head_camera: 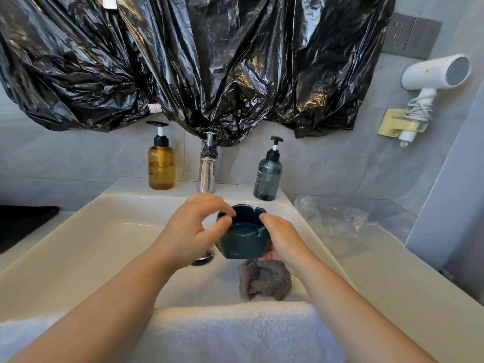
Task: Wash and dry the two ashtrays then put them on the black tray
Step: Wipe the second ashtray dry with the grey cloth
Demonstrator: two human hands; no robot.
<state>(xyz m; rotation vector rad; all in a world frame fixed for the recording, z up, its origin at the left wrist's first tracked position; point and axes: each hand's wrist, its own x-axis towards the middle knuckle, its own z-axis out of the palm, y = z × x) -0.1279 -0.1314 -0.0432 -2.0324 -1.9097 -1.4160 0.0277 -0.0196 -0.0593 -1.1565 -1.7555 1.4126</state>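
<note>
A dark teal ashtray [245, 237] with notched rim hangs over the white sink [91, 231], tilted toward me. My right hand [282, 239] cups it from the right and underneath. My left hand [193, 229] rests its fingers on the ashtray's left rim, thumb against the side. Part of the black tray [23, 221] shows on the counter at the far left. Only one ashtray is visible. A grey cloth [264, 280] lies crumpled in the sink below the ashtray.
A chrome faucet [207, 171] stands behind the sink, between an amber pump bottle [161, 166] and a dark pump bottle [268, 176]. A white towel [235, 334] drapes the sink's near edge. Clear plastic wrap [337, 216] lies on the right counter. A hair dryer [432, 74] hangs on the wall.
</note>
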